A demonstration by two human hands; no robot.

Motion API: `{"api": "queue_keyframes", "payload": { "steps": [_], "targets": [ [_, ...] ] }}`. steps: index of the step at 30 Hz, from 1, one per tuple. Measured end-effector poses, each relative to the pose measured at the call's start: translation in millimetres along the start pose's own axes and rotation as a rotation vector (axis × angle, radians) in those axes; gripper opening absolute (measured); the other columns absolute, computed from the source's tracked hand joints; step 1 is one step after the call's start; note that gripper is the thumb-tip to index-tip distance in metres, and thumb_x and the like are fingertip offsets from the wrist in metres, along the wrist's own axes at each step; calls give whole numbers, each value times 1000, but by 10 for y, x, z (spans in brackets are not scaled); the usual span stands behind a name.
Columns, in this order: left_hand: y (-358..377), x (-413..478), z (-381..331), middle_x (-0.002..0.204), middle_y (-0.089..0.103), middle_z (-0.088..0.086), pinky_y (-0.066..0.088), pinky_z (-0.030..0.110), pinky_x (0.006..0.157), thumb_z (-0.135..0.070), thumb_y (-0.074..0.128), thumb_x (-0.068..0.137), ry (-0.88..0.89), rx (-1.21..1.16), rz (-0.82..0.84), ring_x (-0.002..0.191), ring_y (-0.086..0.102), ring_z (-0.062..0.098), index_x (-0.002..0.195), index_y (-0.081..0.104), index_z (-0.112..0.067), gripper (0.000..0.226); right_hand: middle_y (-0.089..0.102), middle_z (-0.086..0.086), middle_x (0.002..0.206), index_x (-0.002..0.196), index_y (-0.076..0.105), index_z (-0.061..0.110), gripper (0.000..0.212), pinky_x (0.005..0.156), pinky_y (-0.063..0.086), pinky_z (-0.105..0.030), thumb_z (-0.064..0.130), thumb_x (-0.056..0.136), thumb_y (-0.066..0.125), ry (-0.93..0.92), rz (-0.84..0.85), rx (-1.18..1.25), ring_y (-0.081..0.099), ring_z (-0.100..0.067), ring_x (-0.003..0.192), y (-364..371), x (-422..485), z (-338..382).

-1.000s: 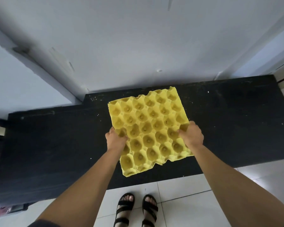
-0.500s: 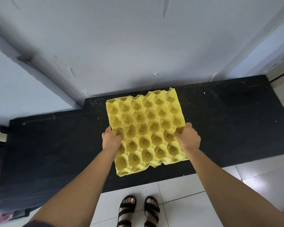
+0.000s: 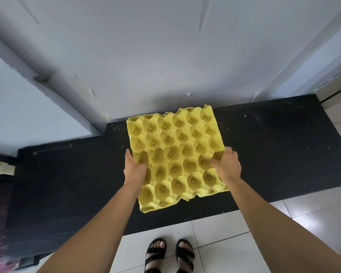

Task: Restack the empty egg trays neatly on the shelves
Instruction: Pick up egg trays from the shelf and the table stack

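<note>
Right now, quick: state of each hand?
Left hand: holding the tray by its left edge.
Right hand: holding the tray by its right edge.

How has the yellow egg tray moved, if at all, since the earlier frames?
Yes. The egg tray has shifted slightly away from the person, toward the wall: its far edge now crosses the black shelf's back edge.

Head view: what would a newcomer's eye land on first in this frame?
The bright yellow egg tray, empty, sits mid-frame against the black shelf top. The left hand grips its left edge and the right hand its right edge. At the bottom edge, black sandals stand on pale floor tiles.
</note>
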State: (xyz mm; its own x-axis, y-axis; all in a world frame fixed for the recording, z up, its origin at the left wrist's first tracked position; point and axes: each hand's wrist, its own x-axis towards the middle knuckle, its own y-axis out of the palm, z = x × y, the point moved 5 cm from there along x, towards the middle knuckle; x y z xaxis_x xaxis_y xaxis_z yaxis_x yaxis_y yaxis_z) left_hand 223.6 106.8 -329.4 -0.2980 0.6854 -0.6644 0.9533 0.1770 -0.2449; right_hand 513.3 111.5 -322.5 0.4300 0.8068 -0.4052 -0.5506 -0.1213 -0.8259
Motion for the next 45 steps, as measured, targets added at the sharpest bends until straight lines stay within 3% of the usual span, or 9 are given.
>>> {"api": "queue_keyframes", "payload": {
  "steps": [3,8,13,19,28,33,37,41,45],
  "targets": [
    [-76,10,-86,117,59,3,49,51,91,-9,60,84,18,-21,8,101,59,25,130,45,-22,49,49,-15,118,128,42,7,56,83,45,-40,28,83,69,6,-13,28,56,-34,102,-66,10,29],
    [-94,-157,-319,110,55,-2,46,49,94,-17,55,91,80,12,33,106,55,26,132,40,-24,44,58,-7,105,117,42,13,46,83,50,-46,29,82,67,5,-44,132,58,-32,97,-199,-94,70],
    [-177,-359,-627,126,50,5,43,55,96,-45,69,64,152,138,24,114,51,31,135,33,-25,82,58,-2,109,124,42,20,51,77,52,-41,35,83,67,-32,-84,175,62,-25,93,-583,-376,307],
    [-593,-987,-1484,128,47,12,43,54,96,-27,71,77,332,243,-13,115,49,33,135,35,-16,70,56,6,106,125,42,26,58,74,47,-37,45,77,68,-177,-89,170,58,-18,92,-1438,-927,832],
    [-1189,-1916,-2425,144,31,15,38,42,98,-26,62,88,560,332,-40,129,37,35,149,11,-17,80,53,8,110,139,32,25,61,85,44,-37,27,87,64,-325,-142,298,53,-19,101,-2372,-1797,1381],
    [-1491,-2466,-2596,148,22,9,34,26,76,-21,57,92,647,329,-42,117,43,23,150,9,-22,75,52,14,107,136,36,27,58,79,42,-34,26,85,64,-410,-239,386,53,-16,99,-2649,-2250,1497],
    [-1816,-2976,-2511,149,19,10,33,28,96,-23,57,91,825,414,-107,130,33,26,149,15,-18,72,58,11,115,136,37,28,61,88,48,-39,26,83,67,-446,-269,466,57,-20,105,-2745,-2678,1461],
    [-2148,-3605,-2169,146,25,6,27,44,106,-32,58,88,1006,759,-299,132,26,30,141,36,-24,58,51,0,138,147,25,24,76,102,42,-42,30,85,68,-486,-264,514,49,-26,125,-2760,-3202,1397],
    [-2322,-4343,-1743,127,54,3,44,52,93,-55,45,78,1395,1132,-308,119,43,26,119,54,-32,48,43,-4,146,150,22,21,77,102,36,-37,24,88,67,-527,-233,548,41,-26,132,-2745,-3722,1423]
  ]
}}
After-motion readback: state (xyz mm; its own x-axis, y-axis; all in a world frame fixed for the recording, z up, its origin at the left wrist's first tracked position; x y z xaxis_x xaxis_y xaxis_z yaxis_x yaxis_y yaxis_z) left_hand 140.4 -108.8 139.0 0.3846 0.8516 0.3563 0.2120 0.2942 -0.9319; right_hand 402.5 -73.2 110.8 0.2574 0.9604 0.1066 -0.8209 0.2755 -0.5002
